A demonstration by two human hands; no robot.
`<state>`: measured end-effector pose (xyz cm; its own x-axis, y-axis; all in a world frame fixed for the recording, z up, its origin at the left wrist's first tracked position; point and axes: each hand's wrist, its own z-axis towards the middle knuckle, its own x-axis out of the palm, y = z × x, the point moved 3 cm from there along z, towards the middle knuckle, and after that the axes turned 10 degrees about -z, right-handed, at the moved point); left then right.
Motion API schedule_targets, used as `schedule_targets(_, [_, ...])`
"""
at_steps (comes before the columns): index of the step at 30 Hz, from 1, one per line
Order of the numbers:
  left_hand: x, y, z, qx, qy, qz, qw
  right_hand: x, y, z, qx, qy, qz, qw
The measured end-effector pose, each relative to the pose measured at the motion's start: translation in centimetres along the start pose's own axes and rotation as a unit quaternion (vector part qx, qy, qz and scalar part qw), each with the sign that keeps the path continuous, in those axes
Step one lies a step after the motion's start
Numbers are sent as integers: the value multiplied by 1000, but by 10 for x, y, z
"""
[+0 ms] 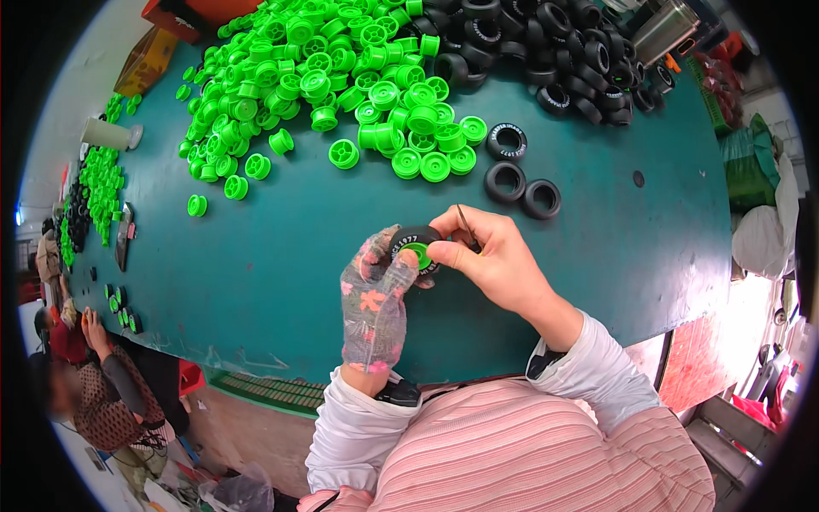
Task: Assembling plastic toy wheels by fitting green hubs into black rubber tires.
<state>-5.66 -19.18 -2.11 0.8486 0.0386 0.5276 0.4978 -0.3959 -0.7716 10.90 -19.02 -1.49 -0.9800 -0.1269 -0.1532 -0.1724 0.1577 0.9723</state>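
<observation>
Head view puts your two hands together over the near middle of the green tabletop, both closed on one small wheel: a black tyre with a green hub sitting in its opening. Your left hand, in a floral glove, cradles the tyre from the left and below, while your bare right hand pinches its right side with the thumb laid on the hub face; a thin dark pick-like tool is tucked between the right fingers, its tip pointing far. To seat the hub well, I would keep the tyre braced in the gloved palm and press the thumb squarely on the hub centre rather than its edge, so it goes in flat and not tilted. Turn the wheel a little between presses and check that the tyre lip sits evenly round the hub rim; whether it is fully seated now cannot be told from here. Keep the tool tip clear of the rubber. Three loose tyres lie just beyond your hands, the heap of green hubs further off to the left, and the pile of black tyres at the far right.
</observation>
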Motion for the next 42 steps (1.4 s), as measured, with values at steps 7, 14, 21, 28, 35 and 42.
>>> schedule_targets(7, [8,-5,3,32,-18,51,998,-9,4,2,11,31,-7,999])
schedule_targets(14, [12,-11,3,35,-13,25,999,-7,3,0,10,22,-12,1000])
schedule_targets(21, [5,1,1,-87,37,-109,989,-14,7,3,154,65,126,978])
schedule_targets(28, [5,-11,4,-1,1,17,1000,-11,0,2,4,1,-13,1000])
schedule_targets(35, [5,-10,3,5,-6,85,996,-6,4,-4,-51,-10,-91,994])
schedule_targets(42, [6,-5,6,8,-13,15,1000,-13,3,-2,-3,-11,-90,996])
